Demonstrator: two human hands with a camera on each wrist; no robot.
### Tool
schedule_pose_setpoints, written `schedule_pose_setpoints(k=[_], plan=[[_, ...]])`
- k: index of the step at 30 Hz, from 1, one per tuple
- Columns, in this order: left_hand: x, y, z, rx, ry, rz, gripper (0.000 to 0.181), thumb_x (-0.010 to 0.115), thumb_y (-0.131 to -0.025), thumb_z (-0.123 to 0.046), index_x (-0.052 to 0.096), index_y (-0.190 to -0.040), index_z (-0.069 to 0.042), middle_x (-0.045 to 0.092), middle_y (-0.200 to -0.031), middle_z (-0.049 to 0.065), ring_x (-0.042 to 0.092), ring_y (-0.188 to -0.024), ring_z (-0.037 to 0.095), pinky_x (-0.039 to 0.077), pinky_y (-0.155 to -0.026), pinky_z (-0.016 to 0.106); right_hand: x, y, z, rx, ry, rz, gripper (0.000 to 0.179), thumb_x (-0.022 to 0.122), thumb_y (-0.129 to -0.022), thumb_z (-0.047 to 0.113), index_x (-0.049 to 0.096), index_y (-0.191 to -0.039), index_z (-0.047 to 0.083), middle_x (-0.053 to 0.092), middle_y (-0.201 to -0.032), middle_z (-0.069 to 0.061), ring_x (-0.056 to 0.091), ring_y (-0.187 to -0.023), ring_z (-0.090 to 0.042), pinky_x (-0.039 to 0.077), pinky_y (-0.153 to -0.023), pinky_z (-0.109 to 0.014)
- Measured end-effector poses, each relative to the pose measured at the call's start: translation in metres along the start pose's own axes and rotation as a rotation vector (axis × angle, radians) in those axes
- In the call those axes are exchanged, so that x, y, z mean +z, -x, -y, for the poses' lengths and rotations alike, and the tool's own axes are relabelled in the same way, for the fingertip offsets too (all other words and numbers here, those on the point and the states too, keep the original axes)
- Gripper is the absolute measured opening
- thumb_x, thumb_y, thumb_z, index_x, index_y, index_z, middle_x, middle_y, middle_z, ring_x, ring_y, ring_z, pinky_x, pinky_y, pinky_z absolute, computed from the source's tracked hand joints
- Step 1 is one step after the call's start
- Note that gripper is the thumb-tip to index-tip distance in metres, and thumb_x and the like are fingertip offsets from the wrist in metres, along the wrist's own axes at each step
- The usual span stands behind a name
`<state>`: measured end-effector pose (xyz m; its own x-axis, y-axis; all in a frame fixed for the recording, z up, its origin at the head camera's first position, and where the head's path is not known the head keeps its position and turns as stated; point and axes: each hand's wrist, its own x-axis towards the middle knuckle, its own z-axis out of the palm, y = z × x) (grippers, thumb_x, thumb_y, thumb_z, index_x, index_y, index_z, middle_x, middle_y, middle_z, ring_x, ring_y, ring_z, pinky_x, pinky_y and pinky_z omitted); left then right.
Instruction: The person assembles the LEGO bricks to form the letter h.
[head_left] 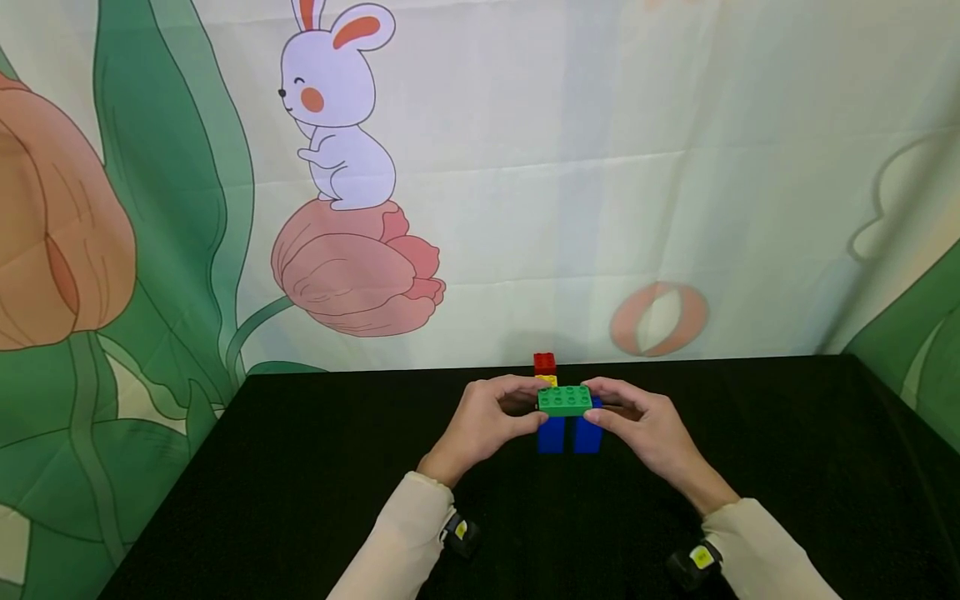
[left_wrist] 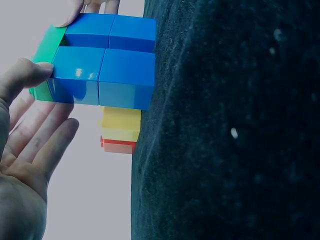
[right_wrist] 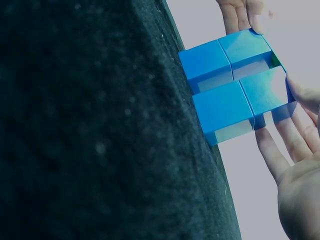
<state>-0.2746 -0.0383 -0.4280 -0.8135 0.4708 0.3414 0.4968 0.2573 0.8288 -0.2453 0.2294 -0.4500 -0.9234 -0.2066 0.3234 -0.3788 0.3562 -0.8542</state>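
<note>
A green toy brick (head_left: 565,401) with studs lies across the tops of two upright blue brick columns (head_left: 551,435), which stand side by side with a narrow gap. At its left end, my left hand (head_left: 480,421) pinches it between thumb and fingers. My right hand (head_left: 652,429) grips the opposite end the same way. Each column is two blue blocks stacked, as the blue bricks (left_wrist: 127,75) in the left wrist view and the blue bricks (right_wrist: 222,106) in the right wrist view show. Whether the green brick is fully pressed down I cannot tell.
Behind the blue columns stand a yellow brick (head_left: 552,381) and a red brick (head_left: 544,363), partly hidden. Everything sits on a black cloth-covered table (head_left: 337,467). A printed curtain (head_left: 525,167) hangs along the table's far edge.
</note>
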Motion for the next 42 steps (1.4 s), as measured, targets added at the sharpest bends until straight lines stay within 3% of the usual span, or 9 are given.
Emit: schedule_pose_setpoints(k=[28,42], plan=[[0.0003,0.0008,0.0001,0.023,0.004,0.016,0.037,0.08,-0.096,-0.007,0.073,-0.132,-0.009,0.073,-0.126,0.005,0.073,-0.111,0.017,0.059,-0.095,0.029,-0.0011,0.0006,0.0003,-0.002,-0.002,0.023,0.042,0.074,-0.101,0.022,0.065,-0.141,0.011,0.07,-0.131,-0.012,0.067,-0.12,-0.029,0.056,-0.097,-0.026],[0.0031,0.0015,-0.0008,0.022,0.001,-0.005,0.038,0.082,-0.095,-0.006,0.074,-0.131,-0.009,0.074,-0.123,0.003,0.074,-0.109,0.016,0.06,-0.094,0.03,-0.0019,0.0011,-0.0005,0.006,-0.003,0.028,0.043,0.076,-0.101,0.022,0.065,-0.141,0.01,0.069,-0.132,-0.012,0.067,-0.121,-0.03,0.056,-0.098,-0.027]])
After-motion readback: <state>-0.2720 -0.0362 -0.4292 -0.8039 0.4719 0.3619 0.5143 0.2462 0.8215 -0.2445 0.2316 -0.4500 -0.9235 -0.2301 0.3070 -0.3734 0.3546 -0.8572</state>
